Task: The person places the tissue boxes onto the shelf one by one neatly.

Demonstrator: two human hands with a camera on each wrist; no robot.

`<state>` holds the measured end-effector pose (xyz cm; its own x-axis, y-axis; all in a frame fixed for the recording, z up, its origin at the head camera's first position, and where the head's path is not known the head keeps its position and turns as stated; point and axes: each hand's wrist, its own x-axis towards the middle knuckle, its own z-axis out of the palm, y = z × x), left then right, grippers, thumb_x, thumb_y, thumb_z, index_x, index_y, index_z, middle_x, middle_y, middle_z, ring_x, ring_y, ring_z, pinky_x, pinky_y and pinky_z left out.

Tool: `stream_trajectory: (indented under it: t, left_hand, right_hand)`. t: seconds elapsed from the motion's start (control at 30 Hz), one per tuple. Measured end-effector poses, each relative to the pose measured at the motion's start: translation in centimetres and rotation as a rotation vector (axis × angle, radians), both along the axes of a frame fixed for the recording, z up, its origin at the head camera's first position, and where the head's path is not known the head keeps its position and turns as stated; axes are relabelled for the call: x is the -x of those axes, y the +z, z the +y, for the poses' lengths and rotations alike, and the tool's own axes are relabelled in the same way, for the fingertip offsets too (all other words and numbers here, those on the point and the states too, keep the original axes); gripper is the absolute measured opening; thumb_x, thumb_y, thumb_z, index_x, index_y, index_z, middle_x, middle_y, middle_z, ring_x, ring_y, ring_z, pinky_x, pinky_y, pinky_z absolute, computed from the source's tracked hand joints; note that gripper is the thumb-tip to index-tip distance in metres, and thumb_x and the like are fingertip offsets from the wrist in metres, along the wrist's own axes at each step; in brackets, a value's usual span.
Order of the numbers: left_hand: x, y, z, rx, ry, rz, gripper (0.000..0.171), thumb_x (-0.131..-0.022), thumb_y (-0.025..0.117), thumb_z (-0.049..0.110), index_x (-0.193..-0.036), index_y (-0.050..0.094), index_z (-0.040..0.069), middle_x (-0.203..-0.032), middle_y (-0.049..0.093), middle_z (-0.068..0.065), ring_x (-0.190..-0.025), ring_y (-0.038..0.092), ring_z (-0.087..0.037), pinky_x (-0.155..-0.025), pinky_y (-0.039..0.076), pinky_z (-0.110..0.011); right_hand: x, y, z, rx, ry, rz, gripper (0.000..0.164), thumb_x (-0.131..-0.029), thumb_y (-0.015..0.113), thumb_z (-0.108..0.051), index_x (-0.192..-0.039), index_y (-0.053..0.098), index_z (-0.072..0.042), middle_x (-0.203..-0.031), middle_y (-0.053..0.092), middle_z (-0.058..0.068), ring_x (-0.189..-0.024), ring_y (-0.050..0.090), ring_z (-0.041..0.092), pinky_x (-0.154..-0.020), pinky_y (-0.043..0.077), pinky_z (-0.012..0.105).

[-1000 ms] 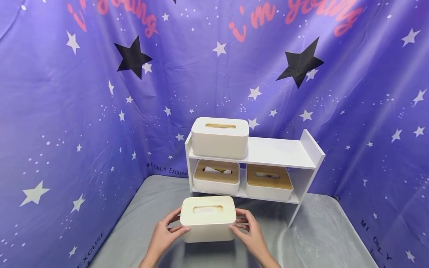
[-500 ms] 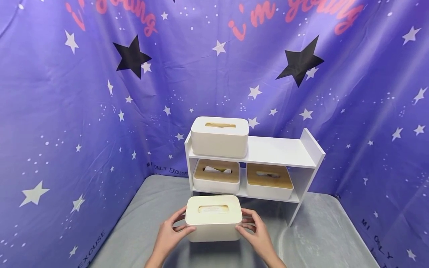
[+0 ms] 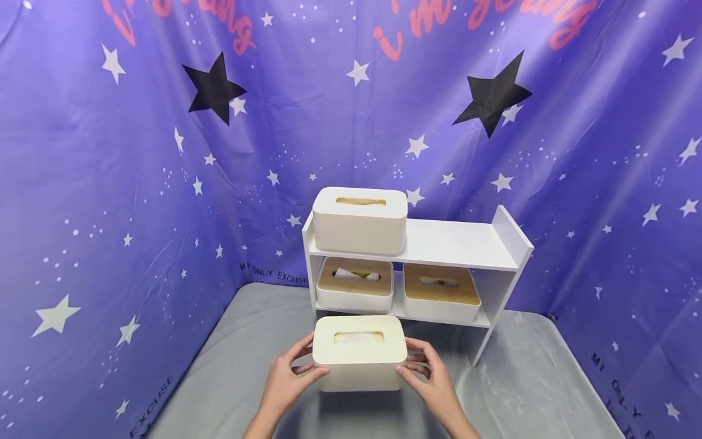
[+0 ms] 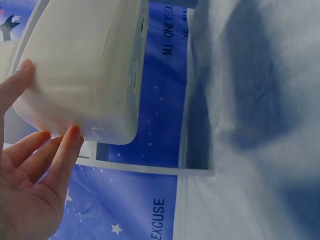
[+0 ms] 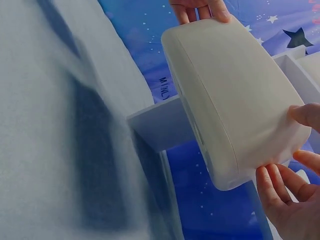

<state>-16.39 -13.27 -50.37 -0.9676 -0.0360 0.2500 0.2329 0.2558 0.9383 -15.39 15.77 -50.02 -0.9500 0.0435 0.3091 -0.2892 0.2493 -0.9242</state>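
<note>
Between both hands, a cream-white tissue box (image 3: 359, 373) with a slotted lid hangs above the grey cloth, in front of the shelf. My left hand (image 3: 287, 378) grips its left end, thumb on the front face and fingers on the side. At the other end my right hand (image 3: 430, 378) holds it the same way. The left wrist view shows the raised tissue box (image 4: 70, 65) with fingertips against its end. From the right wrist, the box (image 5: 225, 95) is seen from below its front, gripped at both ends.
A white two-tier shelf (image 3: 455, 241) stands behind. On its top left sits a white tissue box (image 3: 359, 228). Below are two wooden-lidded tissue boxes, the left one (image 3: 353, 299) and the right one (image 3: 441, 310). A purple star-printed curtain (image 3: 351, 134) surrounds the grey cloth (image 3: 219, 378).
Both hands have carried the cream-white tissue box to the right, keeping their grip. The shelf and its boxes stay put, while the head view tilts slightly.
</note>
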Motion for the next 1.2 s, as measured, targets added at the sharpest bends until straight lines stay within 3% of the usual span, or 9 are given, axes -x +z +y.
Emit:
stream_trajectory:
  t: [0.3, 0.77, 1.2]
  left_hand:
    - [0.1, 0.7, 0.9, 0.01, -0.018, 0.035, 0.071, -0.07, 0.091, 0.024, -0.134, 0.063, 0.01, -0.129, 0.067, -0.014, -0.112, 0.068, -0.028, -0.08, 0.062, -0.024]
    - [0.1, 1.6, 1.7, 0.051, -0.027, 0.034, 0.074, -0.069, 0.091, 0.032, -0.135, 0.063, 0.014, -0.13, 0.068, -0.01, -0.112, 0.068, -0.027, -0.081, 0.061, -0.021]
    - [0.2, 3.0, 2.7, 0.05, -0.047, 0.098, 0.075, -0.07, 0.091, 0.031, -0.136, 0.062, 0.013, -0.13, 0.068, -0.007, -0.113, 0.068, -0.027, -0.079, 0.059, -0.017]
  right_hand:
    - [-0.2, 0.5, 0.9, -0.026, -0.023, 0.051, 0.051, -0.081, 0.081, -0.005, -0.128, 0.06, -0.006, -0.124, 0.064, 0.014, -0.094, 0.062, 0.003, -0.082, 0.06, 0.021]
    - [-1.1, 1.3, 1.5, -0.039, -0.084, 0.023, 0.05, -0.081, 0.081, -0.006, -0.127, 0.061, -0.007, -0.125, 0.065, 0.013, -0.094, 0.061, 0.0, -0.081, 0.059, 0.018]
    - [-1.2, 2.6, 2.4, -0.054, -0.072, 0.11, 0.051, -0.082, 0.079, -0.003, -0.129, 0.06, -0.006, -0.122, 0.064, 0.013, -0.094, 0.062, 0.001, -0.08, 0.059, 0.017]
